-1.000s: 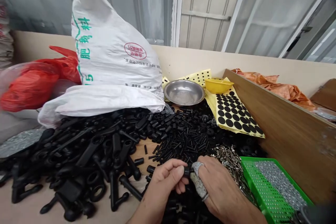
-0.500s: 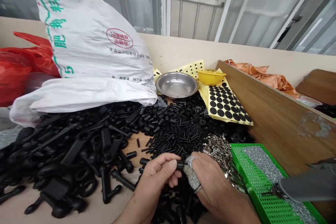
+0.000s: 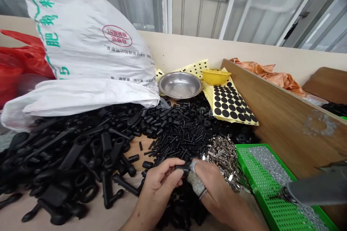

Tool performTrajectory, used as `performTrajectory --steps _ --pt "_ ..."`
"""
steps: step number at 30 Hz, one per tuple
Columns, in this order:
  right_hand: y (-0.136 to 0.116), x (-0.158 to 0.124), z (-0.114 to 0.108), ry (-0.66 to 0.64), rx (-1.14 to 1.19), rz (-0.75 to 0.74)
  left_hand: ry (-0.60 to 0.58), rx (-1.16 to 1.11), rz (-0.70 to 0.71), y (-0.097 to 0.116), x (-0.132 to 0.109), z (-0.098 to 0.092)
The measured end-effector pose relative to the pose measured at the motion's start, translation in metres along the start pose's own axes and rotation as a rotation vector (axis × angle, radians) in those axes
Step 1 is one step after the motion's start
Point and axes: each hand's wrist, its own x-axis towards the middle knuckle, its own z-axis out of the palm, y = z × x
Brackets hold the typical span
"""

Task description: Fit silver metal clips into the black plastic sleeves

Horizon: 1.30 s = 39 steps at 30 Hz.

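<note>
In the head view my left hand pinches a short black cylindrical part between thumb and fingers. My right hand is closed at the part's other end, its fingers curled against it. Grey wrapping covers a finger of the right hand. Whatever else the right fingertips may grip is hidden. Around and beneath both hands lies a pile of small black parts. Just beyond them are ribbed black pins, and small metal clips lie right of the right hand.
Black crank-like handles heap up on the left below a white sack. A steel bowl, a yellow bowl and black-dot sticker sheets sit behind. At right are a green tray, a grey powered tool and a wooden board.
The view has shifted slightly. The black part has tilted closer to level between my hands, and my left fingers have shifted along it. Both hands stay together.
</note>
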Motion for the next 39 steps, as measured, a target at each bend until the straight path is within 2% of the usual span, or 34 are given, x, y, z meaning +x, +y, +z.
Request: performTrajectory --steps 3,8,14,18,20,23,25,26,27,29,31,34,39 --pt "0.002 -0.004 0.003 0.016 -0.007 -0.027 -0.021 0.065 0.032 0.001 0.001 -0.001" --pt "0.002 -0.006 0.001 0.045 0.082 0.083 -0.041 0.230 0.150 -0.002 0.004 -0.003" --pt "0.003 0.001 0.001 -0.003 0.017 0.011 -0.050 0.063 0.033 -0.015 0.006 -0.001" --pt "0.000 0.004 0.001 0.026 0.104 0.053 -0.026 0.290 0.144 -0.009 0.004 -0.004" --pt "-0.003 0.007 -0.001 -0.017 0.132 0.070 -0.057 0.376 0.204 -0.001 0.006 -0.014" --pt "-0.002 0.011 -0.006 -0.054 0.112 0.107 -0.123 0.506 0.231 0.008 0.015 -0.043" --pt "0.005 0.012 -0.009 -0.035 0.068 0.141 -0.049 0.827 0.180 0.008 0.025 -0.068" --pt "0.008 0.012 -0.011 -0.031 0.034 0.155 -0.043 1.042 0.141 0.006 0.030 -0.080" --pt "0.012 0.011 -0.012 -0.033 -0.009 0.165 -0.086 1.258 0.068 0.002 0.035 -0.091" --pt "0.018 0.009 -0.011 -0.059 -0.096 0.172 -0.122 1.352 -0.007 -0.006 0.044 -0.105" --pt "0.019 0.008 -0.009 -0.096 -0.164 0.173 -0.142 1.366 -0.044 -0.014 0.050 -0.111" --pt "0.014 0.006 -0.003 -0.151 -0.212 0.165 -0.143 1.326 -0.064 -0.019 0.055 -0.109" --pt "0.017 -0.003 0.004 -0.143 -0.208 0.153 -0.170 1.086 -0.035 -0.015 0.058 -0.102"
